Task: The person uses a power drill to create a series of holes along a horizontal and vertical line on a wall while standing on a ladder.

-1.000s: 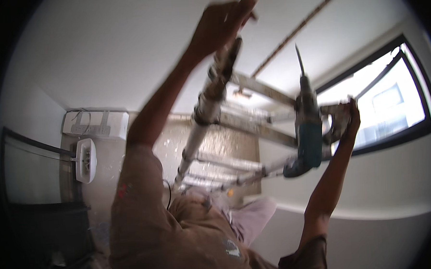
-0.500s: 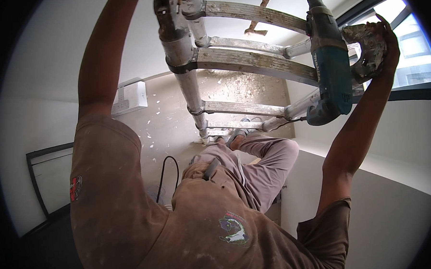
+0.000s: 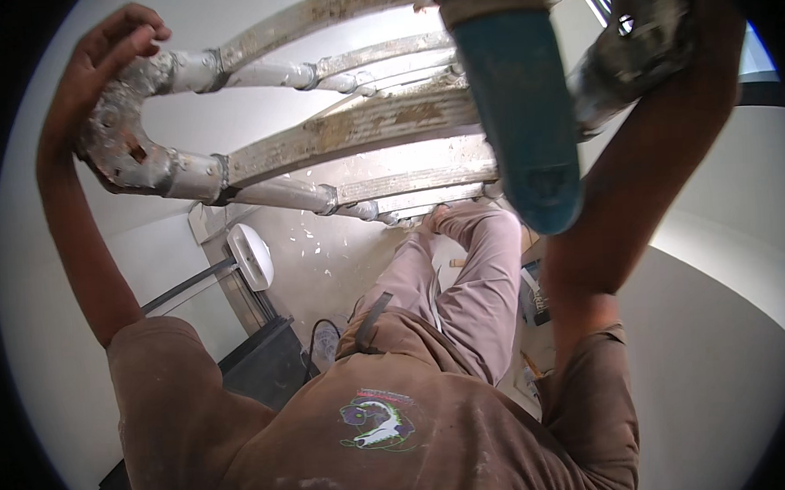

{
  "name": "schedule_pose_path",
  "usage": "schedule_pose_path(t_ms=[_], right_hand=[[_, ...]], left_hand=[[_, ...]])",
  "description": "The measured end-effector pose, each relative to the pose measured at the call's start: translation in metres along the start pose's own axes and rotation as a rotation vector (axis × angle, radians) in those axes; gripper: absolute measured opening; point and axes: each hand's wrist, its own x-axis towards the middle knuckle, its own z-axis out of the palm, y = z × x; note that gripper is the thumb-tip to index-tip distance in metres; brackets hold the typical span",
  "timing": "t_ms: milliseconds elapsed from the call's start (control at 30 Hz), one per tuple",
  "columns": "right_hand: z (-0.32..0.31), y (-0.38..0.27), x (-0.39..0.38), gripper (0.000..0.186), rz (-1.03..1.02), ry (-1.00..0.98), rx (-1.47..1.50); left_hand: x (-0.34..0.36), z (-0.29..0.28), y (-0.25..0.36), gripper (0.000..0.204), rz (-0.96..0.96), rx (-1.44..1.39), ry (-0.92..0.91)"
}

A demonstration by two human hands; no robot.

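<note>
- The left hand (image 3: pixel 108 60) is up at about ten o'clock. Its fingers curl over the bent top of a paint-splashed metal ladder (image 3: pixel 353 133) and hold on.
- The right hand (image 3: pixel 663 23) is up at about one o'clock. It is pressed against the other top end of the ladder. A blue drill (image 3: pixel 519 126) hangs right beside it, but I cannot tell how the fingers hold it, or if they are closed.
- The drill is big and close. Its round blue end points down toward the middle of the picture.
- The ladder steps run from the left side to the right side, one under the other, and get smaller toward the floor (image 3: pixel 323 248).
- The person wears a brown shirt (image 3: pixel 330 423) with a small picture on it, at six o'clock.
- Their legs in light pink trousers (image 3: pixel 473 285) go down the ladder, near the middle.
- The floor far below has white specks on it.
- A white box (image 3: pixel 251 255) sits on the wall at about nine o'clock, next to a dark door frame (image 3: pixel 184 289).
- A window (image 3: pixel 757 63) shows at two o'clock.
</note>
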Motion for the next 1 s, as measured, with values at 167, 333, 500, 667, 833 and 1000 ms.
schedule_pose_path(t_ms=[167, 333, 500, 667, 833, 1000], right_hand=[[-0.006, -0.008, 0.004, 0.033, 0.039, 0.045, -0.021], [0.002, -0.035, -0.004, 0.026, 0.103, 0.014, -0.049], [0.007, -0.038, -0.008, 0.019, 0.280, 0.000, -0.003], [0.003, -0.060, -0.001, 0.020, 0.245, -0.081, -0.016], [0.024, -0.041, 0.019, 0.021, 0.304, -0.141, 0.048], [0.010, -0.056, 0.026, 0.027, 0.394, -0.149, -0.114]], left_hand=[[0.003, 0.000, 0.027, 0.016, -0.084, -0.146, -0.022], [-0.004, 0.006, 0.032, 0.017, -0.240, -0.213, 0.087], [-0.008, 0.035, -0.006, 0.026, -0.361, -0.193, 0.189], [0.002, 0.033, 0.000, 0.027, -0.326, -0.096, 0.201], [-0.015, 0.034, -0.023, 0.032, -0.409, -0.126, 0.165], [0.013, 0.028, -0.018, 0.038, -0.317, -0.164, 0.013]])
